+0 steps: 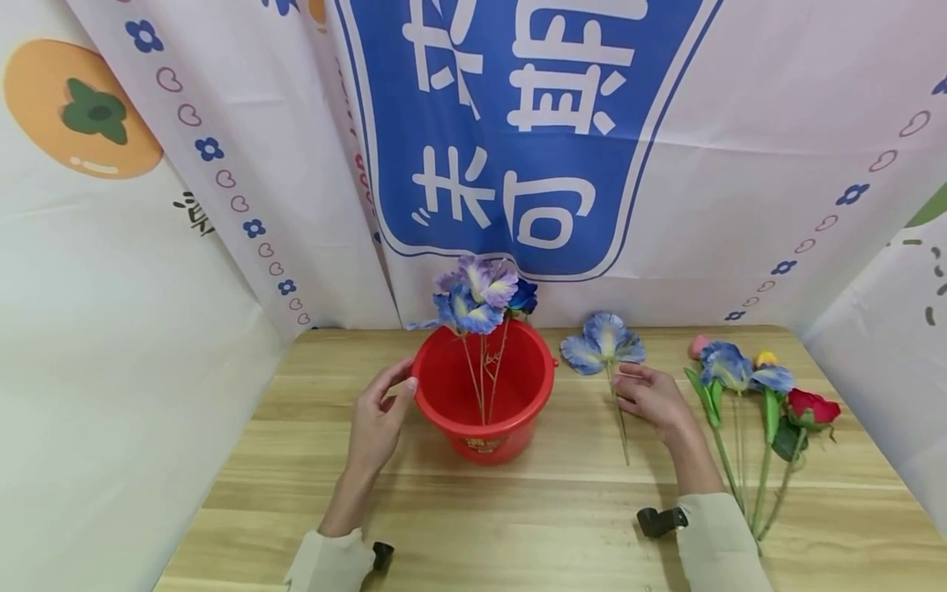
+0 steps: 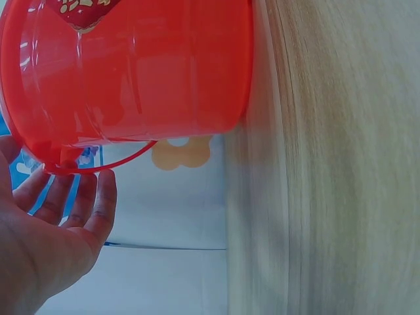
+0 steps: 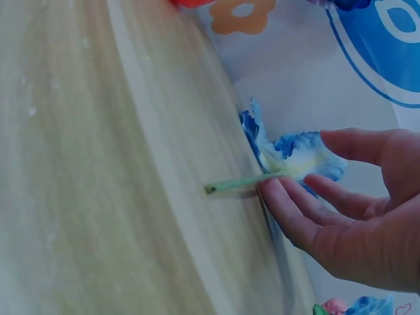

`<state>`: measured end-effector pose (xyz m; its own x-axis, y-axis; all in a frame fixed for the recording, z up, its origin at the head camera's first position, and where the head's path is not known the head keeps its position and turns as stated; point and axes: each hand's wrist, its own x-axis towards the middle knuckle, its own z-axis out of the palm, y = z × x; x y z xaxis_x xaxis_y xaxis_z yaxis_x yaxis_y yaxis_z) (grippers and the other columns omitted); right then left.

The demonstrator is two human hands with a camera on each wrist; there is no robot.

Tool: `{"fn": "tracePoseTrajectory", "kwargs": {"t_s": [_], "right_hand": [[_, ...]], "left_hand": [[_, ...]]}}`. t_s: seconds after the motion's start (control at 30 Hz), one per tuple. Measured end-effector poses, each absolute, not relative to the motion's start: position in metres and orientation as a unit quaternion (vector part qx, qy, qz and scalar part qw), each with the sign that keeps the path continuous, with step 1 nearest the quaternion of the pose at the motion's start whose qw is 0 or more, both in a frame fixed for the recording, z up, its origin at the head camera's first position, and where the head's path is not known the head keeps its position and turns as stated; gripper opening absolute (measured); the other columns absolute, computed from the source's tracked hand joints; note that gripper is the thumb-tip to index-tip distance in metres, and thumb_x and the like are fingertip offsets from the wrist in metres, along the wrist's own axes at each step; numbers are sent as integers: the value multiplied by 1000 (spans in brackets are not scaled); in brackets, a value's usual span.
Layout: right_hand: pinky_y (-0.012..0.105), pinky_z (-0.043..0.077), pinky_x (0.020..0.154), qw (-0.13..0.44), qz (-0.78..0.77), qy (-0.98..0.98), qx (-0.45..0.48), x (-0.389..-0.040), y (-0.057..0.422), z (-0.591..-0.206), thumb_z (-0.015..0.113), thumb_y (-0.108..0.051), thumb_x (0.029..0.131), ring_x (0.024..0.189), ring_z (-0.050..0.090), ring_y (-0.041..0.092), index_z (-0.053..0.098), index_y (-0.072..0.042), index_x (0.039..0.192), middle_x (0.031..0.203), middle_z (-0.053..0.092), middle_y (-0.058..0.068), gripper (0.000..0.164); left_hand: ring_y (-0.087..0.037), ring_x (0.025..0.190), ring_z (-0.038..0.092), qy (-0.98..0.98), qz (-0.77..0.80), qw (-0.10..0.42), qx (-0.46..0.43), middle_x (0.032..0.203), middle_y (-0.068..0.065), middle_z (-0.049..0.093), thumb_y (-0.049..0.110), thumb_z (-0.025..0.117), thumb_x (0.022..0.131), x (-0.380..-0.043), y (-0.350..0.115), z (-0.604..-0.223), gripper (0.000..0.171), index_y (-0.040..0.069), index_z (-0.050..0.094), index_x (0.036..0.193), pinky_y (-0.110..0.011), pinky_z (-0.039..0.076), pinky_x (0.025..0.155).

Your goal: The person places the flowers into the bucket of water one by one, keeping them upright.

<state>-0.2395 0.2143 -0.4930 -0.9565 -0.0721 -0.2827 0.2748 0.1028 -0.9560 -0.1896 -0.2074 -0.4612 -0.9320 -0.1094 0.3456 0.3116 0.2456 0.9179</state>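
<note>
A red bucket [image 1: 484,448] stands on the table, holding a blue iris [image 1: 468,311], a light purple iris [image 1: 484,279] and a dark blue flower [image 1: 523,298] on thin stems. At its left side, my left hand [image 1: 379,423] touches the rim with thumb and fingertips; in the left wrist view, the fingertips meet the bucket's thin red handle [image 2: 134,156]. Another blue iris [image 1: 605,341] lies to the right of the bucket. Beside its stem is my right hand [image 1: 654,400], whose fingertips touch the green stem [image 3: 239,182] while the thumb stays apart from it.
On the right of the wooden table [image 1: 459,526] lie another blue iris [image 1: 728,366], a red rose [image 1: 812,407], a pink bud [image 1: 699,345] and a yellow bud [image 1: 765,358]. A printed cloth [image 1: 666,271] hangs behind the table's far edge.
</note>
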Motion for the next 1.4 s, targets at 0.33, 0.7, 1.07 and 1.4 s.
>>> {"fn": "tracePoseTrajectory", "kwargs": {"t_s": [0.33, 0.7, 1.07, 1.4], "right_hand": [[26, 64, 92, 141, -689, 708, 63, -240, 215, -496, 67, -1, 103, 98, 75, 5, 36, 15, 157, 131, 75, 17, 65], [24, 63, 91, 104, -695, 710, 45, -235, 212, -476, 70, -2, 101, 102, 75, 4, 39, 12, 158, 128, 75, 9, 67], [22, 64, 89, 58, -709, 702, 18, -221, 200, -445, 69, -3, 103, 100, 75, 2, 41, 9, 158, 110, 72, -14, 63], [24, 64, 90, 21, -699, 714, 32, -215, 176, -421, 73, -5, 101, 97, 76, 2, 52, 3, 153, 126, 73, 4, 57]], "left_hand": [[-3, 118, 66, -774, -607, 169, -63, 136, -16, 73, 15, 70, 105, -188, -210, -462, 37, 6, 69, 141, -13, 59, 85], [-3, 118, 67, -773, -607, 173, -65, 135, -16, 73, 14, 72, 104, -189, -209, -462, 37, 7, 70, 140, -13, 59, 85], [-3, 117, 67, -770, -609, 175, -70, 134, -17, 74, 14, 72, 103, -190, -209, -462, 37, 6, 71, 139, -14, 60, 84], [-3, 117, 67, -771, -607, 179, -72, 133, -18, 74, 14, 73, 103, -190, -209, -461, 37, 5, 71, 139, -13, 60, 83]]}}
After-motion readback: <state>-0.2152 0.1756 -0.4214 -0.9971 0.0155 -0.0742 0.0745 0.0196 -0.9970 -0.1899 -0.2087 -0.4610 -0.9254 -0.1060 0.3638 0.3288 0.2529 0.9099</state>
